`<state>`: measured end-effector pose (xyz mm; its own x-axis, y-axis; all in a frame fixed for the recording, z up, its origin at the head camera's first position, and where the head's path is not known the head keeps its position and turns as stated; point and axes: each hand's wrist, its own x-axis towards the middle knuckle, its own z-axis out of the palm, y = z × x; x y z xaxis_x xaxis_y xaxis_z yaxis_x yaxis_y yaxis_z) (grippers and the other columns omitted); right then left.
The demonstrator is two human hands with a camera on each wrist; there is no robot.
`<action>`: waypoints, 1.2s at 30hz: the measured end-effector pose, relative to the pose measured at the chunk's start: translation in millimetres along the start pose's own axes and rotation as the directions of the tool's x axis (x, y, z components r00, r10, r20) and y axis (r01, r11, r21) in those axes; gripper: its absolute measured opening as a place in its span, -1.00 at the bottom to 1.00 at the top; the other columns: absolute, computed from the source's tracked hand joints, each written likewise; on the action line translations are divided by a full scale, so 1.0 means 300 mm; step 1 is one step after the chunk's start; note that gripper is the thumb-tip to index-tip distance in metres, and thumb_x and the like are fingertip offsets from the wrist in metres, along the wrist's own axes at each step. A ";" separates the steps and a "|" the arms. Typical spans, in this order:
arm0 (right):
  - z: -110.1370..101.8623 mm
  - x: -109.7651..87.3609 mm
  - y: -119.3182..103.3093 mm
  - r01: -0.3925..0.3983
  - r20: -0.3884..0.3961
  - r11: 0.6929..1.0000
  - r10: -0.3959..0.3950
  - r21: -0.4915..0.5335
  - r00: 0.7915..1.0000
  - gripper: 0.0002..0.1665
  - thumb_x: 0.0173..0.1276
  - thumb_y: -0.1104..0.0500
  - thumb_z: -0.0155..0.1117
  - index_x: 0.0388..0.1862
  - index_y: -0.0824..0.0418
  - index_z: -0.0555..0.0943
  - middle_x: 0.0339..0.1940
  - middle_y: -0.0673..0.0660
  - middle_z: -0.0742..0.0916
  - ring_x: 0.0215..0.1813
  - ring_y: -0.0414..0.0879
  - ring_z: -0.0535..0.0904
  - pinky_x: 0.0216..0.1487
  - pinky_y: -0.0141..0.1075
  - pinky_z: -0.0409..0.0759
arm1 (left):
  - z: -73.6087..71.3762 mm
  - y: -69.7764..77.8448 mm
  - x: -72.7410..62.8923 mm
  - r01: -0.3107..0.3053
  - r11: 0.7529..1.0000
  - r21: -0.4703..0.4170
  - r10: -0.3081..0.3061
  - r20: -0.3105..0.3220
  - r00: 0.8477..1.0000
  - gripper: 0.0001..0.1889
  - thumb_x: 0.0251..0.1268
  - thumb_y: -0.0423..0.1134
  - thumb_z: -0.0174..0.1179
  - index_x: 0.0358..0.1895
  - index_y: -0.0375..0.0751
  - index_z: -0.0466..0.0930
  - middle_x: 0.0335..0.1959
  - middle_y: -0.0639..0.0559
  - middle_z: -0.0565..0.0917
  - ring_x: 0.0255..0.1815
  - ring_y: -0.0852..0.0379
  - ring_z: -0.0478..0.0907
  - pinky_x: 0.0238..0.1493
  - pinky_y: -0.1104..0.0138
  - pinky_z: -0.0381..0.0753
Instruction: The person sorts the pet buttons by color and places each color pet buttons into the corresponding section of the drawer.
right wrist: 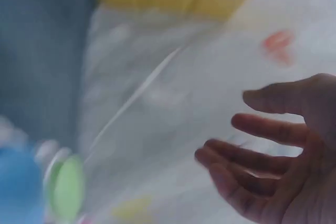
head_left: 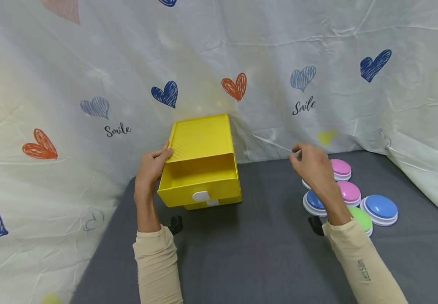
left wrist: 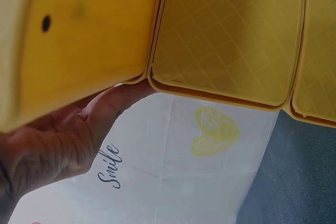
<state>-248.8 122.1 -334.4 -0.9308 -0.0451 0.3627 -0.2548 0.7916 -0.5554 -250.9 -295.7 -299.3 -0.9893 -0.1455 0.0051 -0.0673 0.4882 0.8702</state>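
A yellow drawer unit [head_left: 204, 135] stands at the back of the dark table, its top drawer [head_left: 182, 192] pulled forward and a white pull tab [head_left: 201, 196] on the front. Inside, the visible part of that drawer is bare. Below it shows a lower drawer with its own white tab [head_left: 213, 202]. My left hand [head_left: 151, 166] grips the unit's left side near the top, thumb over the upper edge; in the left wrist view its fingers go behind the yellow wall [left wrist: 226, 40]. Off to the right, my right hand [head_left: 312, 166] hovers with loosely bent fingers and holds nothing.
Round push buttons on white bases cluster at the right, among them a blue one [head_left: 381, 207], a pink one [head_left: 349, 191] and a green one [head_left: 361, 218], partly behind my right forearm. A pale cloth with printed hearts [head_left: 235, 86] hangs behind the table [head_left: 272, 253].
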 end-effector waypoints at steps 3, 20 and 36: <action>0.008 0.062 0.116 -0.046 0.169 0.993 0.064 -0.106 0.984 -0.55 0.52 0.11 0.24 0.24 0.37 0.62 0.18 0.44 0.70 0.05 0.29 0.64 0.04 0.16 0.60 | 0.000 0.001 0.001 -0.013 1.000 0.003 0.013 -0.015 1.000 -0.39 0.62 0.18 0.03 0.56 0.00 0.32 0.64 0.07 0.27 -0.78 0.27 0.14 -0.53 0.45 0.39; 0.112 0.088 0.336 -0.089 0.450 0.967 0.191 -0.238 0.872 -0.39 0.19 0.18 0.53 0.16 0.38 0.53 0.02 0.54 0.60 0.08 0.44 0.45 -0.13 0.16 0.56 | 0.009 0.007 -0.007 -0.037 0.999 0.013 0.038 -0.062 0.997 -0.39 0.62 0.14 0.04 0.54 -0.08 0.32 0.63 0.11 0.28 0.42 -0.02 0.58 0.01 0.30 0.63; 0.006 0.069 0.112 0.113 0.135 0.991 -0.103 -0.071 0.986 -0.38 0.17 0.16 0.50 0.21 0.38 0.65 -0.02 0.40 0.77 -0.11 0.24 0.59 -0.10 0.02 0.49 | 0.017 0.003 -0.011 -0.058 0.998 -0.039 0.056 -0.051 0.997 -0.40 0.62 0.09 0.05 0.54 -0.13 0.35 0.65 0.13 0.25 0.73 -0.06 0.11 0.69 -0.01 0.16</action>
<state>-277.0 146.7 -347.0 -0.9265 -0.2077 0.3137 -0.3390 0.8226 -0.4565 -248.4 -290.4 -301.2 -0.9837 -0.1616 0.0787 -0.0049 0.4621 0.8868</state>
